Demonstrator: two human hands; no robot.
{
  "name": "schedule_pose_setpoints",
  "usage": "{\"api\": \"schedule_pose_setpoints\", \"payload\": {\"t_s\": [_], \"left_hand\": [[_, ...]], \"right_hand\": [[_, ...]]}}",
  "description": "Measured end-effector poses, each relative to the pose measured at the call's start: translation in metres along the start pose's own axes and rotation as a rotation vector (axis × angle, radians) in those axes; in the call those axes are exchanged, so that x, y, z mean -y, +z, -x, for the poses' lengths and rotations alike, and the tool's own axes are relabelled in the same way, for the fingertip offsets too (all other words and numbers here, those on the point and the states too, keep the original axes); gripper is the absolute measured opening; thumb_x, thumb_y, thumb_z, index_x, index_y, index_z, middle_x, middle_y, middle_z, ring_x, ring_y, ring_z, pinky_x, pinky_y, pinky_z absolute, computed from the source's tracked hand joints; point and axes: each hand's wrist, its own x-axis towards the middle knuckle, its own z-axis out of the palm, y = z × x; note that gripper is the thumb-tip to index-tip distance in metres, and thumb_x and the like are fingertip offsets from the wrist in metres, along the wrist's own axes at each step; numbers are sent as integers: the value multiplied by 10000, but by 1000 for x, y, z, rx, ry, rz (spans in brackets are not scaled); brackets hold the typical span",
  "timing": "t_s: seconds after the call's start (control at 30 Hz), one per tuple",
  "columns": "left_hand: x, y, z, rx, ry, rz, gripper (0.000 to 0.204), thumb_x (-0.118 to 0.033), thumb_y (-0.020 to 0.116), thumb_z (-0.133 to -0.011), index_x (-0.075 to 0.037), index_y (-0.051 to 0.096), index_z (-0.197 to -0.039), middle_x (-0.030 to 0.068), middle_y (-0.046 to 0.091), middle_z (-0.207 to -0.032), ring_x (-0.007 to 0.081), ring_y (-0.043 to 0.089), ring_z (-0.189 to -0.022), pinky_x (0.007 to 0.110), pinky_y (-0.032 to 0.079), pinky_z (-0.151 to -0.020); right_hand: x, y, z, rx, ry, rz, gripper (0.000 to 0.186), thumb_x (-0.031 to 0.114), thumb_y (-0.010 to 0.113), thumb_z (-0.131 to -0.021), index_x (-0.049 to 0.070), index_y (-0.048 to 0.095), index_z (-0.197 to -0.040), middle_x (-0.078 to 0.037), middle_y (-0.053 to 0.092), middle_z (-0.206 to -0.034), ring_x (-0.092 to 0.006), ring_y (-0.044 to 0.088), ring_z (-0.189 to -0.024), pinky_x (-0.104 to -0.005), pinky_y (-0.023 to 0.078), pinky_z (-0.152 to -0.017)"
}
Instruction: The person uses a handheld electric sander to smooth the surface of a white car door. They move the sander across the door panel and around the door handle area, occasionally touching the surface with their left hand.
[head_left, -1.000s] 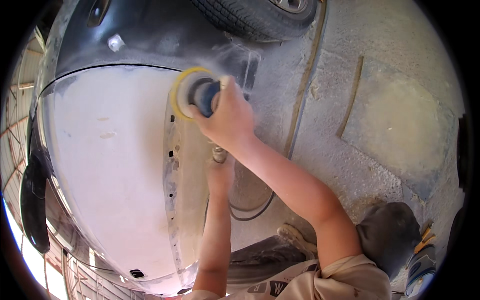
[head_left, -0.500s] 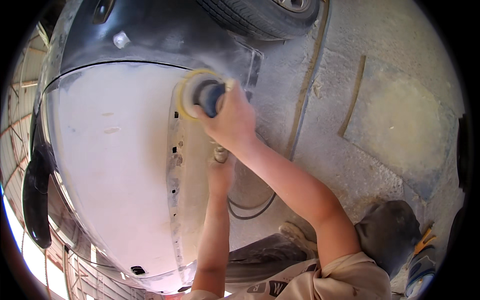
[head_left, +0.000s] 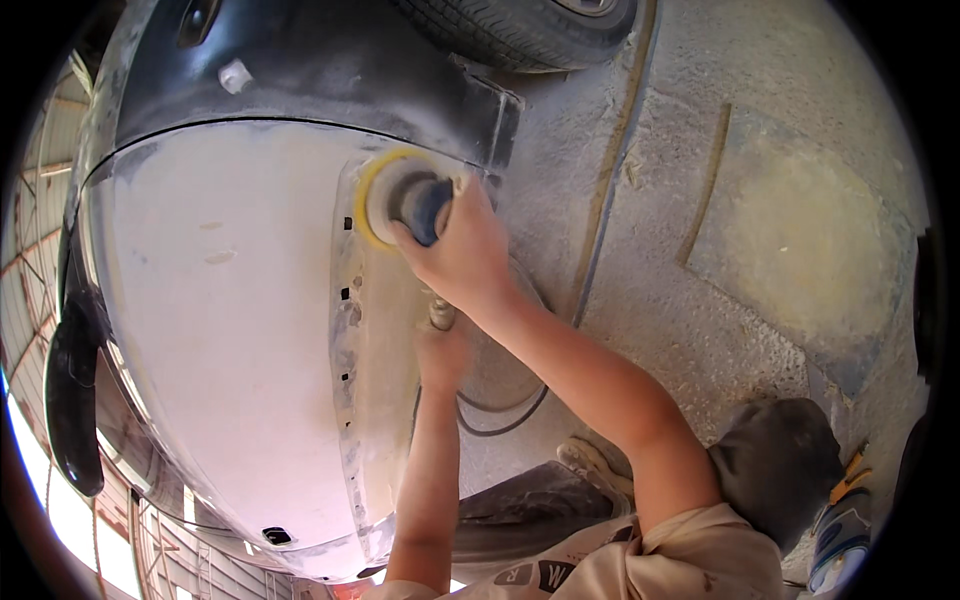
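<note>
A round sander with a pale disc, yellow rim and blue body rests against the white-primed car panel, near the dark seam at its upper right. My right hand grips the sander's head from above, thumb curled over the body. Below it, my left hand, slightly blurred, is closed on the tool's handle by the metal fitting. A dark hose loops beneath my arms. A strip with small square holes runs down the panel left of the sander.
Above are a dark car panel and a tire. To the right lies a dusty concrete floor with a square patch, a yellow-handled tool and a can. A black mirror sits at left.
Both hands and the sander have shifted slightly downward along the panel since the earlier frames; my grip on the tool looks the same.
</note>
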Motion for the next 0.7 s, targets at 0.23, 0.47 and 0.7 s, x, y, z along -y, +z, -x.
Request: {"api": "schedule_pose_setpoints", "payload": {"t_s": [0.23, 0.47, 0.7], "left_hand": [[-12, -3, -1, -19, 51, -29, 254, -168, 701, -871, 62, 687, -978, 102, 718, -836, 157, 672, -801, 370, 516, -743], [13, 4, 5, 14, 169, -19, 183, -115, 698, -867, 57, 673, -923, 76, 665, -756, 134, 597, -721, 327, 492, -691], [13, 15, -9, -50, 297, -12, 188, -121, 699, -871, 49, 669, -945, 59, 667, -782, 124, 575, -719, 336, 488, -681]], "right_hand": [[0, 6, -5, -105, -92, -12, 624, 244, 832, -726, 21, 475, -1187, -109, 574, -877, -295, 632, -766, -416, 532, -648], [-13, -6, 17, 41, 124, -77, 609, 288, 844, -730, 18, 496, -1151, -197, 618, -955, -380, 652, -855, -442, 522, -733], [-19, -5, -6, 7, 102, -71, 600, 272, 852, -723, 9, 505, -1135, -183, 615, -904, -354, 653, -819, -416, 519, -719]]}}
